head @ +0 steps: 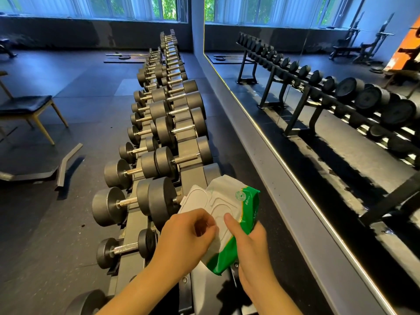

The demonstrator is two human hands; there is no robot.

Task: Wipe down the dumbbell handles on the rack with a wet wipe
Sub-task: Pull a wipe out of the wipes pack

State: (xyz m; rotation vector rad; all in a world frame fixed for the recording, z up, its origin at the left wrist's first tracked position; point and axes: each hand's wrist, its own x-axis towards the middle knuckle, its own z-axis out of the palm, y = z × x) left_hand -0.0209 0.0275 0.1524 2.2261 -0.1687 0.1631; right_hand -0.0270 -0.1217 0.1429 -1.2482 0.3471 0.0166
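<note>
We kept the wipe pack [229, 196] clamped in our right grip [251, 253] over the rack's [192, 172] near end, lid flipped open, so our left grip [188, 234] could pinch a wet wipe [200, 229] from its opening, dumbbell handles [127, 202] lying untouched below.

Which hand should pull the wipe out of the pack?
Left. The left hand pinches at the opening of the wet wipe pack, just below its flipped-open lid; the right hand grips the pack's green end, steadying it.
</note>
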